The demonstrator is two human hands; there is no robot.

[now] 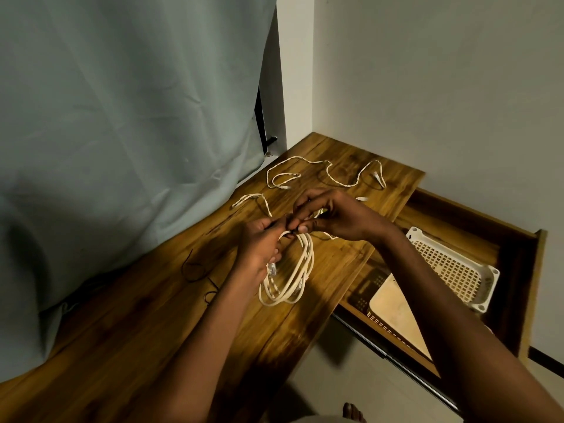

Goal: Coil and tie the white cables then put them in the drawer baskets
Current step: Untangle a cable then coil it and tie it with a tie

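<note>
A coiled white cable (300,274) hangs in several loops over the wooden table (158,325). My left hand (262,245) grips the coil at its top, with a plug end under the palm. My right hand (328,216) pinches the cable's end right beside the left fingers. Two loose white cables lie further back: a long wavy one (328,175) and a short one (253,198). To the right an open drawer (515,270) holds a white perforated basket (451,270) and a beige basket (399,319), the latter partly behind my right forearm.
A grey curtain (122,132) hangs along the table's left edge. Thin dark wire ties (195,270) lie on the table to the left of my left forearm. A white wall corner stands behind the table. A bare foot (352,412) shows on the floor below.
</note>
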